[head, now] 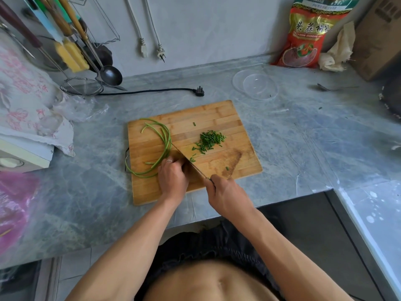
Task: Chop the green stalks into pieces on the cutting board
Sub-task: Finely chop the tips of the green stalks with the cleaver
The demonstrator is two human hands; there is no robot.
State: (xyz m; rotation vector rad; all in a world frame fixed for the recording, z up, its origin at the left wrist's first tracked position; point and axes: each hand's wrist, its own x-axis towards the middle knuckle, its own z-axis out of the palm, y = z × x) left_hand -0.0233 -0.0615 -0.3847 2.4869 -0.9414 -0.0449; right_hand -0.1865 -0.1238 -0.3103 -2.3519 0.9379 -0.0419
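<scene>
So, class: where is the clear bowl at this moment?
In the head view, the clear bowl sits on the grey counter, beyond the cutting board's far right corner and in front of the red bag.

Home kitchen: marble counter [303,137], hanging ladle [110,74].

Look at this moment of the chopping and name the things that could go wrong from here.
1. The left hand holds the green stalks right beside the knife, so a slip could nick a finger.
2. The long stalks curl past the cutting board at its left edge and may slide off.
3. Cut pieces lie scattered; more chopping could flick some onto the counter.
</scene>
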